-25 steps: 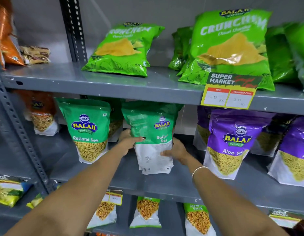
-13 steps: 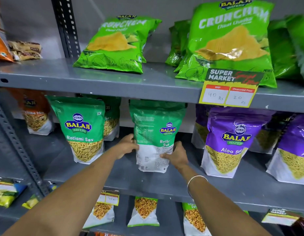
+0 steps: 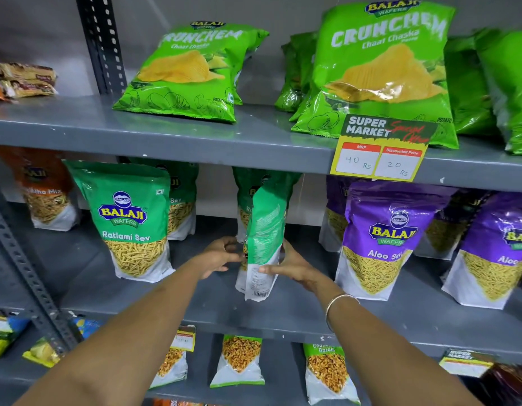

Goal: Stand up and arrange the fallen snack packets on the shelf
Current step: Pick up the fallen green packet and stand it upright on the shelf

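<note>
A green Ratlami Sev packet [image 3: 264, 238] stands upright on the grey middle shelf [image 3: 195, 306], turned nearly edge-on so its back and side face me. My left hand [image 3: 217, 254] grips its lower left edge. My right hand [image 3: 293, 263] holds its lower right side, thumb across the white base. Another green packet [image 3: 245, 200] stands right behind it, mostly hidden. A second Ratlami Sev packet [image 3: 131, 221] stands upright to the left, facing front.
Purple Aloo Sev packets [image 3: 385, 238] stand to the right, an orange mix packet [image 3: 46, 194] at far left. Green Crunchem chip bags [image 3: 189, 71] lean on the upper shelf behind a price tag [image 3: 382, 150]. Smaller packets [image 3: 239, 361] fill the lower shelf. A perforated steel upright [image 3: 22, 268] runs at left.
The held packet has been twisted from facing front to nearly edge-on, staying at the same spot on the shelf. Both hands shifted lower around its base.
</note>
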Action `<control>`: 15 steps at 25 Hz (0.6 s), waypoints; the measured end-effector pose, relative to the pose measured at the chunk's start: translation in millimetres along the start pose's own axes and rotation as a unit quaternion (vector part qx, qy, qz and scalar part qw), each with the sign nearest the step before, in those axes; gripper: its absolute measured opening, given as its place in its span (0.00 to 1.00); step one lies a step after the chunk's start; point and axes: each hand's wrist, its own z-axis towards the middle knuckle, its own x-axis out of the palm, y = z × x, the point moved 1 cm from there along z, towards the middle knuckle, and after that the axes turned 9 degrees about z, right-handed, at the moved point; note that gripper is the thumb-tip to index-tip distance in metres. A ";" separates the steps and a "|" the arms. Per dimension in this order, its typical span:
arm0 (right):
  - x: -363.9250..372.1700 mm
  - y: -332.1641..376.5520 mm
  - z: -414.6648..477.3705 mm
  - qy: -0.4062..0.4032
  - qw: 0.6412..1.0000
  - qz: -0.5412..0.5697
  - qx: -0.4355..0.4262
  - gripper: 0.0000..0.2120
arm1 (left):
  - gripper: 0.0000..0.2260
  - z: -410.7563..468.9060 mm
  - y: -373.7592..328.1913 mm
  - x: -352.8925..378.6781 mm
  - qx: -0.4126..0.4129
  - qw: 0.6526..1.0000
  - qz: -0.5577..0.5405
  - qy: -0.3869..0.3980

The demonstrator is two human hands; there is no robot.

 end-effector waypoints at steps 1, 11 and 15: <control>0.4 -0.9 -1.3 0.000 1.000 -0.019 0.013 0.51 | 0.33 0.5 -1.5 4.0 0.000 1.000 0.004 0.001; -9.3 17.0 -2.5 -0.001 0.993 -0.112 0.020 0.41 | 0.36 -11.3 -21.9 18.7 0.025 0.999 -0.002 0.020; -19.8 18.9 -7.5 -0.005 0.999 -0.040 0.012 0.35 | 0.40 -9.0 -14.8 6.0 -0.014 1.000 0.022 0.009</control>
